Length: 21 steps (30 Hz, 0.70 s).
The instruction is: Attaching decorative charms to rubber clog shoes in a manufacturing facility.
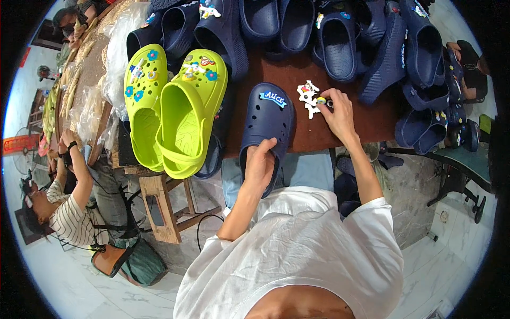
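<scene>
My left hand (260, 164) grips the heel end of a navy blue clog (267, 119) that lies on the brown table (366, 119) with its toe pointing away from me. A light blue charm sits near its toe. My right hand (338, 110) rests on the table to the right of the clog, its fingertips pinching a small round charm (322, 100). Just left of those fingers lies a small heap of white charms (308, 97).
A pair of lime green clogs (175, 103) with coloured charms lies left of the navy one. Many navy clogs (340, 42) are piled along the table's far side and right end. A person in a striped top (69, 212) sits at left by a wooden stool (162, 207).
</scene>
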### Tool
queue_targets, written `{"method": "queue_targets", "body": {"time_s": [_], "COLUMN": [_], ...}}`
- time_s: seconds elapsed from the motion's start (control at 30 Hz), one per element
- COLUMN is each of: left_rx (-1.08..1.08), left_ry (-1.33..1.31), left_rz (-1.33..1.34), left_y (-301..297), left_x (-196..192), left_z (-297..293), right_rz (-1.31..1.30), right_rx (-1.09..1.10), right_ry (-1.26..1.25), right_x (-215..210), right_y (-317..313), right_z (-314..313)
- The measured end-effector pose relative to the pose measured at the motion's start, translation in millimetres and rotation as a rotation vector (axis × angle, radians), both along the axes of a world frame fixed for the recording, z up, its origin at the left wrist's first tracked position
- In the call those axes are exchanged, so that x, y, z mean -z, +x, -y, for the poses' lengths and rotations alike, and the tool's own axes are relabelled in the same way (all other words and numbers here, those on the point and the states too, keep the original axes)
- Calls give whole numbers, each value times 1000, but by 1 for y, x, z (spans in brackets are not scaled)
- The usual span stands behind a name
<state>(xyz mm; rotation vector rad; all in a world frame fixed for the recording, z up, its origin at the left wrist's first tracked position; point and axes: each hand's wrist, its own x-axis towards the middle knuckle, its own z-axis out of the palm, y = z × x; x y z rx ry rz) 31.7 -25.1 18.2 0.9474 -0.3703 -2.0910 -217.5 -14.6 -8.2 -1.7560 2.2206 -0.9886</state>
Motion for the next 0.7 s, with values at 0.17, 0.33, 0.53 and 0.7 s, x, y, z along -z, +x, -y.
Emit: {"method": "queue_targets", "body": {"time_s": [0.17, 0.33, 0.53, 0.7], "left_rx": [40, 31, -4, -4], "left_ry": [-67, -117, -116, -145], "left_rz": [84, 129, 114, 136], "left_y": [-3, -10, -13, -13], "left_x": [4, 0, -5, -1], "left_z": [-2, -3, -7, -11], "right_rz": [406, 1098, 1128, 1088], "right_rx": [123, -160, -224, -248], "right_ry": [13, 31, 128, 92], "right_x": [-8, -1, -9, -3], "right_y": [13, 46, 75, 70], "right_z": [-9, -17, -11, -14]}}
